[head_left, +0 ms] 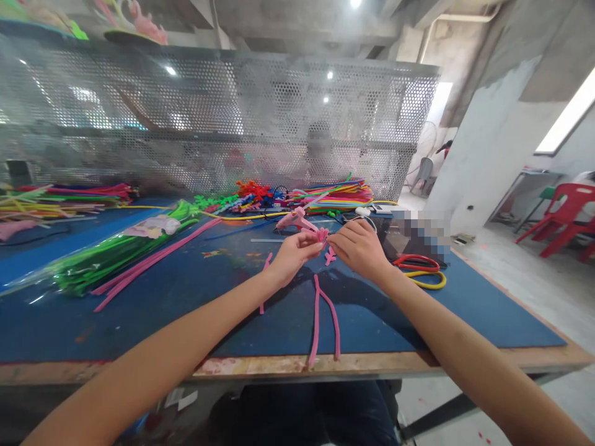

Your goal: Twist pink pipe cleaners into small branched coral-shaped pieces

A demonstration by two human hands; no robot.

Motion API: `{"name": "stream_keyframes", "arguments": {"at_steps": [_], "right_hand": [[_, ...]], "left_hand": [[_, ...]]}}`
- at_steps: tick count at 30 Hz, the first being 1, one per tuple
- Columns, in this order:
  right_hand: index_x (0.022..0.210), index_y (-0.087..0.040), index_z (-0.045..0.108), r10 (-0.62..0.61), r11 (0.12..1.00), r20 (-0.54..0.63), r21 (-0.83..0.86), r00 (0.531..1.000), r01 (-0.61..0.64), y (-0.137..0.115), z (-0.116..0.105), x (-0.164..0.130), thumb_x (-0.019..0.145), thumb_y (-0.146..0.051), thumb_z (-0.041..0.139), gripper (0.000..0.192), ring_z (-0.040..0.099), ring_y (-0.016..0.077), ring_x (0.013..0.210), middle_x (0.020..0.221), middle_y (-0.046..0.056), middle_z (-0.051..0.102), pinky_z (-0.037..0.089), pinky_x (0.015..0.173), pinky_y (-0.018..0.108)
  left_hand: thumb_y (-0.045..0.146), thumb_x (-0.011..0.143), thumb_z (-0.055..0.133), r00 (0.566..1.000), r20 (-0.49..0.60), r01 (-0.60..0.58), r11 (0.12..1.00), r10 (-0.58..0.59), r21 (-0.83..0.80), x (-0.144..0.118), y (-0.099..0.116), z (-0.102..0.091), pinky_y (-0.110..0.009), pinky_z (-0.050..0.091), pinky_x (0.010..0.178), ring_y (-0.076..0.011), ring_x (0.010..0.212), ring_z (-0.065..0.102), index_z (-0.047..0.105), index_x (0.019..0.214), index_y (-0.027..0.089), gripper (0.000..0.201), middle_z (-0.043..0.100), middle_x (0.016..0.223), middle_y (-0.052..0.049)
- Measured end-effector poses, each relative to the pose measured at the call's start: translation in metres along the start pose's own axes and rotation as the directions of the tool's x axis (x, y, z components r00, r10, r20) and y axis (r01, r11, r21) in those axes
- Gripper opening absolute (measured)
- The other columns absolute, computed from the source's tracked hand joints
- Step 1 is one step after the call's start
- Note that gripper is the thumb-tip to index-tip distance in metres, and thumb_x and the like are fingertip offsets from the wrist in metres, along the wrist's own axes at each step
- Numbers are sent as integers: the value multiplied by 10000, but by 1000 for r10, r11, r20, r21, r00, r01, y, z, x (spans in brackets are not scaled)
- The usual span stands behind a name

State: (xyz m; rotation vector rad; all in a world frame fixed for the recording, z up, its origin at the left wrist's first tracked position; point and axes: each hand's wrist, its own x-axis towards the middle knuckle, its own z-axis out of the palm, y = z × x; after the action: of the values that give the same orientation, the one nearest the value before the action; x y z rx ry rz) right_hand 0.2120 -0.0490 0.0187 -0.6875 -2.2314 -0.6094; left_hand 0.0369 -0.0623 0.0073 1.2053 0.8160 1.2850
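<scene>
Head view, pink pipe-cleaner flower pinched between both hands' fingers

Blue counter with worn wooden edge. At 9 o'clock, bag of green pipe cleaners, long pink stems lying beside it. At 10 o'clock, mixed coloured stems in a heap. At 12 o'clock, bright bundle of stems against perforated metal screen. At 2 o'clock, red and yellow loops. At 3 o'clock, far off, red plastic chairs on the floor.
</scene>
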Motion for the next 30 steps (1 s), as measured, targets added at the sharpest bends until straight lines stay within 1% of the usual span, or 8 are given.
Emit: {"name": "stream_keyframes", "arguments": {"at_steps": [5,7,10,13,17,19,25,30], "right_hand": [[783,-204,637,67,998,-81,-8,994,-68,-8,4,1,887,-229,421,241,500,172,731,697,46,634,313,766,351],[740,-192,631,174,985,-151,45,973,-169,-15,10,1,866,-224,449,224,506,167,687,659,39,630,327,744,348],[710,-182,632,377,916,-193,224,906,-333,-26,17,1,817,-216,512,165,513,162,631,615,26,618,360,671,323],[731,-185,647,495,808,-163,447,853,-384,-34,20,1,797,-210,528,139,519,164,620,634,29,621,391,615,300],[831,-186,681,537,715,-144,601,831,-357,-41,19,2,813,-224,518,168,542,173,666,705,45,653,426,637,303],[872,-198,694,565,669,-108,640,818,-378,-44,19,2,810,-239,536,175,564,172,693,750,43,675,436,655,299],[872,-189,720,688,518,3,698,726,-494,-44,20,4,773,-264,588,181,615,171,710,808,42,711,452,673,277],[865,-193,725,711,470,59,701,700,-536,-37,22,2,754,-275,592,191,638,194,743,819,39,719,460,682,280]], "left_hand": [[220,520,784,1000,-5,4,999,-4,-35,-1,1,4,-265,423,707,-98,643,548,618,704,128,264,605,666,15],[218,518,787,1000,-15,-6,999,5,-53,-2,0,6,-266,429,719,-102,659,559,623,722,124,278,615,684,11],[216,517,789,998,-46,-45,998,42,-47,-3,-1,7,-264,437,731,-114,692,577,633,744,126,290,637,713,-2],[213,517,790,993,-73,-97,995,94,-35,-3,-3,7,-259,439,745,-119,709,588,645,753,136,287,657,735,-7],[226,492,800,981,-139,-146,985,133,-89,-3,-3,7,-257,451,729,-123,696,597,651,730,135,296,665,723,-11],[220,474,806,977,-162,-157,980,136,-121,-3,-3,8,-254,459,712,-126,689,601,654,721,130,304,670,722,-16],[216,485,799,975,-168,-167,980,148,-107,-2,-3,7,-264,480,701,-130,661,615,669,723,131,284,683,708,-14],[273,553,770,971,-116,-202,978,207,57,-1,-2,2,-300,494,748,-155,684,638,663,740,130,258,691,729,-20]]}}
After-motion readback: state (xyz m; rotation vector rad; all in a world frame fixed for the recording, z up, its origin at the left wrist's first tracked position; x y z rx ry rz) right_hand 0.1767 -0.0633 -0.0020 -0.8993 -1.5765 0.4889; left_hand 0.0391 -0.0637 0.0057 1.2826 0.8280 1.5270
